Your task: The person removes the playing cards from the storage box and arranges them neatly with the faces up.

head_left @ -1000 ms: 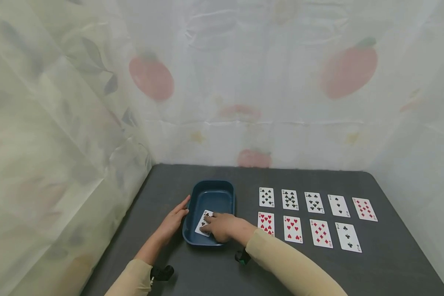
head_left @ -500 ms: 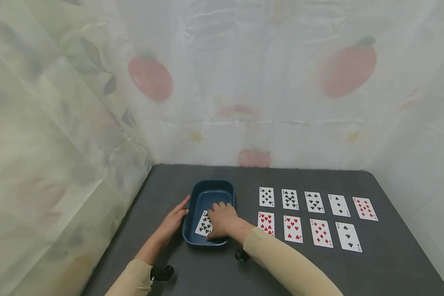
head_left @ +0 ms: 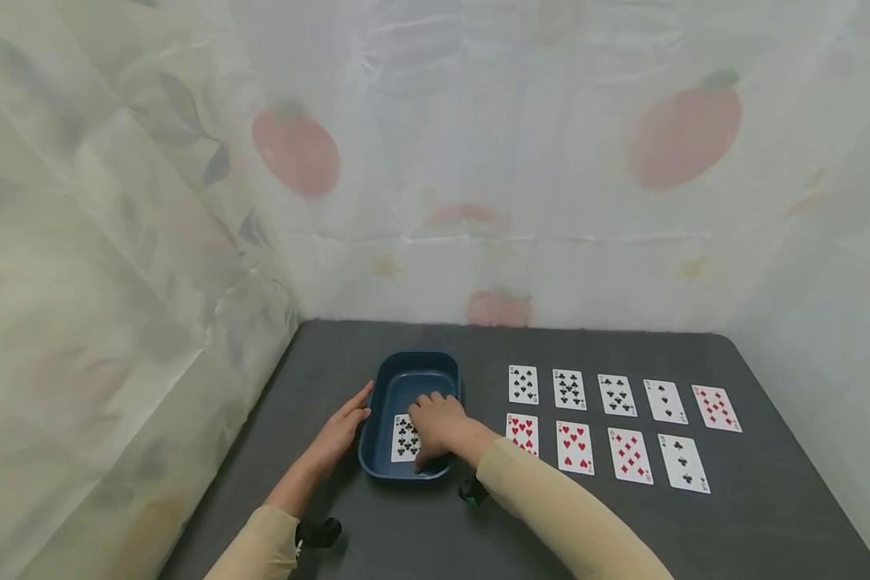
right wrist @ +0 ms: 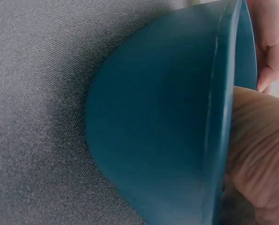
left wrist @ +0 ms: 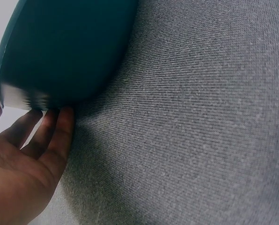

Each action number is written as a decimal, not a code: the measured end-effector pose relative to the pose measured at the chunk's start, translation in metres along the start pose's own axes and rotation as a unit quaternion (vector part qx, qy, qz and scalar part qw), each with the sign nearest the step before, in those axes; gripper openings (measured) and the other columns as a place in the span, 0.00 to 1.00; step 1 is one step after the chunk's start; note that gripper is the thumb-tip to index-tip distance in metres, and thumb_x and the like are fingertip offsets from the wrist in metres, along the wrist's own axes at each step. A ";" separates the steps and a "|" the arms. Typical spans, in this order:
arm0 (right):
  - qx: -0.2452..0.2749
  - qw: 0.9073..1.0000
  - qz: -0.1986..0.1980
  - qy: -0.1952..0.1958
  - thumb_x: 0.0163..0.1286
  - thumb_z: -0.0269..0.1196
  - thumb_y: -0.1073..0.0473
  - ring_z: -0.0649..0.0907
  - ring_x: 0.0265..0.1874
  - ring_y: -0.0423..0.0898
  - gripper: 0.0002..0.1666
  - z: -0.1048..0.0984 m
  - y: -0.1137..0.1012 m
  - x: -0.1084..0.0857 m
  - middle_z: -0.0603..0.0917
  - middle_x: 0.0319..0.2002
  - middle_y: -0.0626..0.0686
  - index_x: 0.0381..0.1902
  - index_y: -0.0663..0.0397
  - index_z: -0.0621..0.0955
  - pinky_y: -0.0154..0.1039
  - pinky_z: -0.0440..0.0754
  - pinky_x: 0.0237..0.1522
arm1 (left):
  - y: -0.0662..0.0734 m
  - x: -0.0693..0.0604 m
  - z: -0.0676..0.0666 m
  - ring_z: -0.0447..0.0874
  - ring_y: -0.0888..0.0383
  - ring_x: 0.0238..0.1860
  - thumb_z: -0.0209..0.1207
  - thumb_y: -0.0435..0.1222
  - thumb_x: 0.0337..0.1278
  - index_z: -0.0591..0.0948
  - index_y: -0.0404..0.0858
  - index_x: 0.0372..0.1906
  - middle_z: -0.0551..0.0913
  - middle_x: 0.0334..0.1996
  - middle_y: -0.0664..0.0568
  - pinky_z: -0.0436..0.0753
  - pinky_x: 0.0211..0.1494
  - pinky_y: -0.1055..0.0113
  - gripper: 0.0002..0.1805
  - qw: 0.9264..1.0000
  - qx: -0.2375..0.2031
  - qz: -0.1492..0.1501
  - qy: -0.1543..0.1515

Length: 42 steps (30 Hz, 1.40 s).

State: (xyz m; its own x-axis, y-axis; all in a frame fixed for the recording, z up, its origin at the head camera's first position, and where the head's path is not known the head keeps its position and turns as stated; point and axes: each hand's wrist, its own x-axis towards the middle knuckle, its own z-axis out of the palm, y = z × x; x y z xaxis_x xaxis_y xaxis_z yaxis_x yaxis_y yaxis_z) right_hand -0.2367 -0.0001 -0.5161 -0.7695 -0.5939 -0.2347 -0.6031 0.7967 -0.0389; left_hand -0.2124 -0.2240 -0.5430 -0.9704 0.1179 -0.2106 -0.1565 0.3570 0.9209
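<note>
On the dark table stands a deep blue tray [head_left: 381, 403] with rounded corners. Inside it, near the front, a playing card [head_left: 403, 440] with black club pips lies face up. My right hand [head_left: 438, 428] reaches over the tray's right side and grips the card by its right part, which it covers; whether more cards lie beneath cannot be seen. In the right wrist view the tray wall [right wrist: 153, 117] hides the fingers. My left hand [head_left: 341, 435] rests with extended fingers against the tray's left outer wall, its fingertips touching it in the left wrist view.
Two rows of face-up playing cards lie right of the tray, including a spade card [head_left: 524, 385] at the back and a heart card [head_left: 575, 448] in front. My right forearm partly covers the nearest heart card [head_left: 523, 433]. A printed white curtain [head_left: 594, 266] hangs behind the table.
The right hand has shifted from pressing on the card's face to its right part. The card has turned from slanted to nearly straight and slid slightly right. The left hand stays put.
</note>
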 end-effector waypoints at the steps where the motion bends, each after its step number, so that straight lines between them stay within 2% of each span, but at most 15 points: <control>1: -0.001 1.000 0.003 0.002 0.44 0.76 0.24 0.75 0.58 0.48 0.58 0.001 0.000 0.001 0.76 0.63 0.48 0.68 0.44 0.75 0.48 0.75 0.59 | 0.000 0.000 0.000 0.47 0.41 0.80 0.44 0.41 0.81 0.57 0.53 0.82 0.49 0.82 0.47 0.49 0.77 0.38 0.31 1.000 0.000 0.000 0.000; 5: -0.002 1.000 0.011 -0.002 0.42 0.77 0.23 0.74 0.60 0.49 0.61 0.005 -0.002 0.005 0.74 0.65 0.48 0.70 0.43 0.73 0.50 0.74 0.61 | 0.000 0.000 0.000 0.46 0.40 0.80 0.44 0.41 0.81 0.56 0.54 0.83 0.49 0.82 0.47 0.49 0.76 0.37 0.31 1.000 0.001 -0.001 -0.002; 8: 0.012 1.000 0.011 -0.004 0.42 0.78 0.25 0.73 0.60 0.49 0.60 0.008 -0.003 0.008 0.73 0.64 0.49 0.70 0.43 0.73 0.51 0.73 0.62 | 0.000 0.000 -0.001 0.46 0.40 0.80 0.44 0.41 0.82 0.55 0.54 0.83 0.48 0.82 0.47 0.48 0.76 0.36 0.31 1.000 0.002 -0.001 -0.005; 17: 0.050 0.999 0.002 -0.015 0.41 0.82 0.32 0.71 0.53 0.45 0.46 0.005 -0.006 0.006 0.73 0.56 0.45 0.56 0.39 0.76 0.48 0.74 0.59 | 0.000 0.000 0.000 0.46 0.41 0.80 0.43 0.41 0.82 0.55 0.53 0.83 0.48 0.82 0.49 0.49 0.77 0.37 0.30 1.000 0.000 0.002 -0.008; 22: 0.062 0.998 -0.022 -0.011 0.44 0.83 0.36 0.71 0.50 0.43 0.44 0.004 -0.005 0.002 0.73 0.54 0.44 0.55 0.38 0.75 0.45 0.75 0.57 | 0.001 0.000 -0.001 0.45 0.41 0.80 0.43 0.42 0.82 0.55 0.54 0.83 0.48 0.82 0.49 0.50 0.76 0.36 0.30 1.000 -0.007 0.000 -0.013; 29: 0.059 0.997 -0.053 -0.005 0.48 0.81 0.36 0.72 0.49 0.42 0.42 0.005 -0.002 -0.001 0.74 0.50 0.42 0.56 0.39 0.75 0.43 0.75 0.55 | 0.002 0.001 -0.001 0.44 0.40 0.80 0.43 0.42 0.82 0.54 0.52 0.83 0.47 0.83 0.47 0.50 0.75 0.34 0.31 1.000 -0.012 -0.007 -0.015; 36: 0.047 0.996 -0.074 -0.011 0.51 0.79 0.35 0.72 0.52 0.41 0.42 0.003 0.000 -0.002 0.75 0.53 0.41 0.61 0.38 0.76 0.43 0.75 0.58 | 0.026 -0.014 0.003 0.43 0.37 0.80 0.41 0.38 0.83 0.53 0.47 0.83 0.46 0.82 0.43 0.49 0.75 0.33 0.31 1.000 -0.011 -0.007 -0.014; 42: 0.038 0.996 -0.084 -0.015 0.54 0.77 0.36 0.72 0.54 0.41 0.43 0.004 0.001 -0.002 0.74 0.56 0.41 0.64 0.37 0.75 0.44 0.73 0.61 | 0.007 -0.002 0.001 0.44 0.38 0.80 0.42 0.39 0.83 0.54 0.50 0.83 0.47 0.82 0.44 0.50 0.75 0.33 0.31 1.000 -0.009 -0.004 -0.014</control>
State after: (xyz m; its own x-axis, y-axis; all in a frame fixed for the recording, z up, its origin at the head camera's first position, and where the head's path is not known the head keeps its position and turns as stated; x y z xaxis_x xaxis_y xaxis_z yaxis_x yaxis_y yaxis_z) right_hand -0.2346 0.0020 -0.5192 -0.6514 -0.7171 -0.2481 -0.7046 0.6929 -0.1527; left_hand -0.2109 -0.2211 -0.5367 -0.9636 0.1408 -0.2272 -0.1682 0.3412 0.9248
